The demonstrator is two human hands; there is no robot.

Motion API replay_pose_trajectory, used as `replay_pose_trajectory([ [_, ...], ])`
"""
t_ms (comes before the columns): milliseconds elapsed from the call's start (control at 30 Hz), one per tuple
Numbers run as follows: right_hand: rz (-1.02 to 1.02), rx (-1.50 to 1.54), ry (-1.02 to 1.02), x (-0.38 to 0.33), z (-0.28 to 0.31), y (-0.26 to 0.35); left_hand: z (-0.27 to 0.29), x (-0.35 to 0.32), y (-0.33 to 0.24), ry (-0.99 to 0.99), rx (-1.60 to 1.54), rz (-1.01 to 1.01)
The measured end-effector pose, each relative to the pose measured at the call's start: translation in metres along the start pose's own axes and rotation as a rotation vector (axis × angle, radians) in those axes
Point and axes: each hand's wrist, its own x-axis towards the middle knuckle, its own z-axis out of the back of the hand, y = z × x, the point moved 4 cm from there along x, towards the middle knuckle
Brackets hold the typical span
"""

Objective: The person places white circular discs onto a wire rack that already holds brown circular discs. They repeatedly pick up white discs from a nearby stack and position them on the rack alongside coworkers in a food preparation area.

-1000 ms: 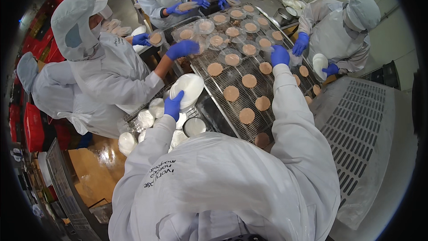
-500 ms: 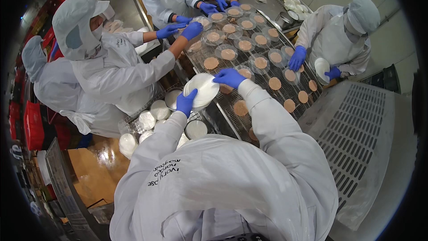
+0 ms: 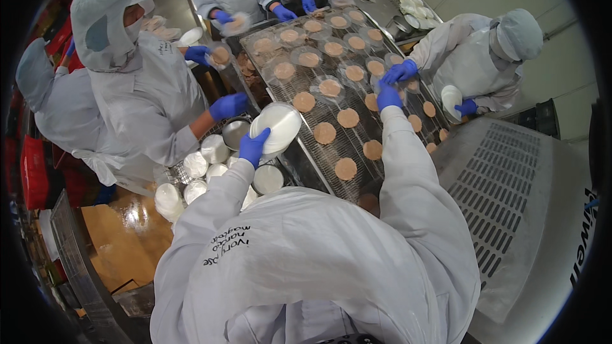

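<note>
My blue-gloved left hand [image 3: 253, 146] is closed on the edge of a stack of round white sheets [image 3: 280, 124], held at the near left side of a wire-mesh conveyor [image 3: 349, 143]. Flat pinkish patties [image 3: 347, 118] lie on the mesh in rows, and many of the farther ones have a clear round film about them. With my arm stretched out, my right hand [image 3: 389, 97] is low over the right part of the belt, right beside a co-worker's gloved hand [image 3: 400, 71]. Its fingertips are hidden, and whether anything is in them does not show.
More round white stacks [image 3: 195, 164] fill a wire basket at the left, next to a metal tin [image 3: 236, 132]. Co-workers stand left, far and right; the one at right holds a white stack [image 3: 451, 100]. A slotted metal cover [image 3: 497, 191] stands at the near right.
My right hand has left the white stack and reached far right over the patties. My left hand still holds the stack, slightly lower and left. The left co-worker's hands have drawn back, one with a patty.
</note>
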Motion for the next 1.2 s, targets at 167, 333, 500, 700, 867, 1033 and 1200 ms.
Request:
replay_pose_trajectory([
  [167, 0.225, 0.094, 0.461, -0.029, -0.049, 0.029, -0.015, 0.002, 0.011, 0.032, 0.058, -0.014],
  [333, 0.536, 0.229, 0.451, -0.046, -0.031, 0.136, -0.02, 0.013, -0.023, 0.104, 0.157, -0.01],
  [500, 0.454, 0.376, 0.601, -0.034, -0.035, 0.232, -0.002, 0.029, -0.082, 0.149, 0.11, -0.069],
  [700, -0.112, 0.349, 0.605, 0.03, 0.012, 0.191, 0.051, 0.066, -0.085, 0.156, 0.001, 0.041],
  [867, -0.222, 0.217, 0.091, 0.024, 0.001, 0.048, 0.025, 0.037, -0.05, 0.159, 0.022, 0.069],
  [1033, 0.135, -0.098, 0.441, -0.045, -0.045, 0.062, -0.006, -0.006, -0.003, 0.174, 0.069, 0.018],
  [1200, 0.536, 0.055, 0.577, -0.087, -0.061, 0.101, -0.022, -0.022, 0.015, 0.145, 0.12, 0.055],
])
